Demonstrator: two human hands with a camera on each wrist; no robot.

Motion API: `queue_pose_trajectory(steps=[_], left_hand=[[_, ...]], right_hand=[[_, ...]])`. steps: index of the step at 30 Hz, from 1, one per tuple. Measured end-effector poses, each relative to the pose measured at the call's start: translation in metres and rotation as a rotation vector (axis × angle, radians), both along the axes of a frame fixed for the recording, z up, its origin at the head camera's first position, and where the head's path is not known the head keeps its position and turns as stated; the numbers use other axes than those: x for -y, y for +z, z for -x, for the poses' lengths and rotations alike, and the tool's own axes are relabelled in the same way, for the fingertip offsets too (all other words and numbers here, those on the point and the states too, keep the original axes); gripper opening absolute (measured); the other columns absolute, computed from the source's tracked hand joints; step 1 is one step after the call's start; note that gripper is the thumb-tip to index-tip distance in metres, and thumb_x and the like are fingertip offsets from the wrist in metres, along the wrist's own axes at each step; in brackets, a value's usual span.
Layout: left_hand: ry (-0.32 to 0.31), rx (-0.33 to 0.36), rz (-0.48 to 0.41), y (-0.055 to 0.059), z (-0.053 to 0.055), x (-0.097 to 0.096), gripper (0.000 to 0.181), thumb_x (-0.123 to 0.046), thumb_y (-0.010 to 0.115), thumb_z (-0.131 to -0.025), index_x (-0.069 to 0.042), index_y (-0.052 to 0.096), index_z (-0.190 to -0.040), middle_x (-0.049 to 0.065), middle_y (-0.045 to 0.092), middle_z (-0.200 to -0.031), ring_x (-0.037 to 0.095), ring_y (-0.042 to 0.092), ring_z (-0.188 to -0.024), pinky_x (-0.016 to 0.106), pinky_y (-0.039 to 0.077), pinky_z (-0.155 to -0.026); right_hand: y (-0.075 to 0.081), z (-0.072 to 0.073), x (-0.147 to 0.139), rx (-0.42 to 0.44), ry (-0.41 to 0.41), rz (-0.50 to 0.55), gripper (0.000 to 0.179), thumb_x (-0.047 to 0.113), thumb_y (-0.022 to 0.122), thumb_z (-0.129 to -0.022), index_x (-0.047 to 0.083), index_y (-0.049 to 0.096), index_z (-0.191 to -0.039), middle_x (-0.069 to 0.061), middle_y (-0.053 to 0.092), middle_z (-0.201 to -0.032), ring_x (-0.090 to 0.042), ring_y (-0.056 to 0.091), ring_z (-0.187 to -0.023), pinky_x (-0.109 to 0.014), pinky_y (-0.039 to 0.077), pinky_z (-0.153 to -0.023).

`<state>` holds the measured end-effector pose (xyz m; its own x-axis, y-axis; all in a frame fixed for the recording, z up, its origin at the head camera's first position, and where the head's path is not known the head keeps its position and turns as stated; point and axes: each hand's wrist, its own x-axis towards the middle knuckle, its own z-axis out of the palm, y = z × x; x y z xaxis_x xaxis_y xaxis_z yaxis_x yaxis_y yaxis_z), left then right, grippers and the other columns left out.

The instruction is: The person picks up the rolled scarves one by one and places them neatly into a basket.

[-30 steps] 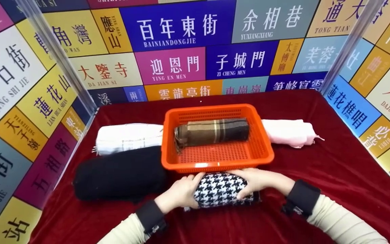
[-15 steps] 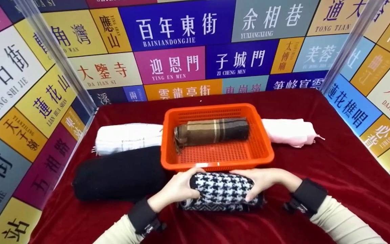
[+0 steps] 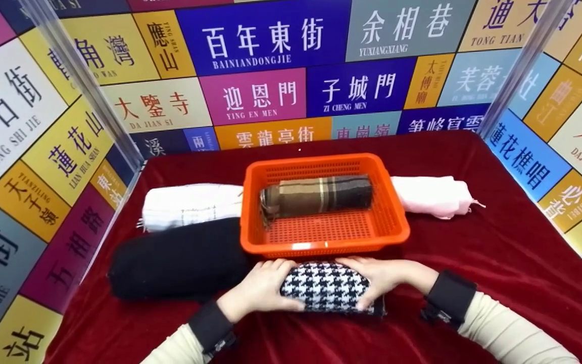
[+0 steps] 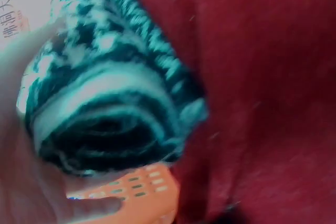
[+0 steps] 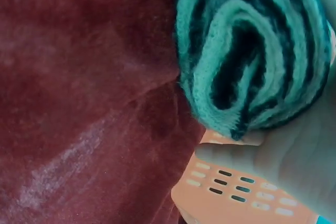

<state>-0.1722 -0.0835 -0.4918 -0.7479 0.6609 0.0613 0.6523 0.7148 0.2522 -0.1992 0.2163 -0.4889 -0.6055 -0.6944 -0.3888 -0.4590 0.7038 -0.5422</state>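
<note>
A rolled scarf (image 3: 325, 287) in black-and-white houndstooth lies crosswise on the red cloth, just in front of the orange basket. My left hand (image 3: 265, 288) grips its left end, thumb on the near side and fingers over the far side. At the opposite end my right hand (image 3: 384, 278) holds it the same way. Both wrist views look into the spiral ends of the roll (image 4: 107, 124), where the layers show. In the basket (image 3: 321, 246) rests a brown and black plaid rolled scarf (image 3: 316, 196) with a fringed left end.
Left of the basket lies a white rolled scarf (image 3: 190, 205), with a thick black roll (image 3: 180, 260) in front of it. A pink roll (image 3: 432, 196) sits against the basket's right side. Sign-printed walls (image 3: 265, 35) enclose the red-covered table (image 3: 473, 283) at the back and sides.
The houndstooth scarf has been turned between my hands; its loose near edge, showing half a second ago, is now mostly out of sight. My hands have shifted slightly over its ends.
</note>
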Motion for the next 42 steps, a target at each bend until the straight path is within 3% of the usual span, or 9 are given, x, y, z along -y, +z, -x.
queue_pose_trajectory(steps=[3,6,9,12,19,23,31,36,42], left_hand=[[0.019,0.125,0.010,0.005,0.007,-0.006,0.060,-0.064,0.058,-0.074,-0.015,0.050,-0.107,0.001,0.058,-0.099,0.020,0.056,-0.087,0.035,0.046,-0.075],[0.059,0.296,0.048,0.005,0.017,-0.013,0.060,-0.061,0.065,-0.069,-0.015,0.047,-0.104,0.000,0.058,-0.089,0.018,0.057,-0.079,0.033,0.047,-0.071],[0.123,0.455,0.108,0.003,0.024,-0.019,0.083,-0.059,0.073,-0.061,-0.012,0.044,-0.122,0.005,0.062,-0.104,0.021,0.059,-0.092,0.034,0.047,-0.083],[0.153,0.493,0.174,-0.001,0.028,-0.024,0.100,-0.056,0.078,-0.056,-0.013,0.036,-0.136,0.010,0.055,-0.126,0.025,0.053,-0.112,0.037,0.041,-0.096],[0.142,0.421,0.326,-0.001,0.026,-0.028,0.108,-0.055,0.082,-0.048,-0.015,0.034,-0.137,0.010,0.052,-0.128,0.025,0.050,-0.115,0.035,0.040,-0.098],[0.136,0.363,0.352,-0.001,0.020,-0.027,0.110,-0.054,0.083,-0.047,-0.014,0.033,-0.137,0.013,0.054,-0.123,0.028,0.052,-0.111,0.037,0.043,-0.094],[0.087,0.090,0.198,-0.001,0.004,-0.021,0.082,-0.041,0.082,-0.053,-0.010,0.046,-0.120,0.006,0.064,-0.084,0.024,0.061,-0.073,0.034,0.049,-0.061],[0.076,-0.011,0.135,0.007,-0.003,-0.019,0.076,-0.036,0.083,-0.052,-0.012,0.048,-0.115,0.002,0.062,-0.075,0.021,0.060,-0.066,0.032,0.047,-0.053],[0.062,-0.154,0.118,0.028,-0.013,-0.019,0.072,-0.038,0.083,-0.050,-0.012,0.049,-0.108,0.002,0.061,-0.075,0.021,0.057,-0.063,0.032,0.045,-0.048]], right_hand=[[-0.002,0.003,0.002,0.042,-0.019,-0.003,0.111,0.043,0.080,-0.062,0.008,0.015,-0.146,-0.021,0.027,-0.144,-0.035,0.028,-0.131,-0.050,0.024,-0.106],[-0.005,0.002,0.007,0.016,-0.044,-0.027,0.114,0.043,0.083,-0.058,0.010,0.018,-0.146,-0.022,0.032,-0.142,-0.035,0.032,-0.129,-0.049,0.025,-0.105],[-0.007,0.000,0.011,-0.060,-0.048,-0.058,0.114,0.043,0.084,-0.054,0.011,0.022,-0.144,-0.023,0.039,-0.136,-0.038,0.037,-0.125,-0.049,0.028,-0.104],[-0.010,-0.002,0.013,-0.128,-0.031,-0.057,0.110,0.040,0.085,-0.052,0.011,0.027,-0.141,-0.021,0.046,-0.130,-0.036,0.043,-0.118,-0.048,0.032,-0.101],[-0.014,-0.006,0.015,-0.223,0.030,0.006,0.095,0.030,0.081,-0.052,0.012,0.036,-0.134,-0.010,0.053,-0.118,-0.025,0.050,-0.105,-0.042,0.037,-0.095],[-0.015,-0.007,0.014,-0.271,0.046,0.039,0.087,0.026,0.078,-0.055,0.012,0.039,-0.131,-0.006,0.056,-0.114,-0.023,0.054,-0.100,-0.040,0.042,-0.090],[-0.008,-0.009,0.007,-0.312,-0.007,0.093,0.075,0.022,0.076,-0.057,0.019,0.046,-0.126,-0.002,0.061,-0.106,-0.019,0.058,-0.091,-0.038,0.047,-0.076],[0.004,-0.021,0.001,-0.435,-0.017,0.107,0.075,0.023,0.076,-0.058,0.018,0.046,-0.127,-0.005,0.059,-0.104,-0.021,0.058,-0.090,-0.041,0.048,-0.074],[0.025,-0.039,-0.002,-0.616,-0.034,0.141,0.078,0.026,0.079,-0.057,0.017,0.048,-0.127,-0.002,0.058,-0.097,-0.019,0.057,-0.086,-0.039,0.049,-0.067]])
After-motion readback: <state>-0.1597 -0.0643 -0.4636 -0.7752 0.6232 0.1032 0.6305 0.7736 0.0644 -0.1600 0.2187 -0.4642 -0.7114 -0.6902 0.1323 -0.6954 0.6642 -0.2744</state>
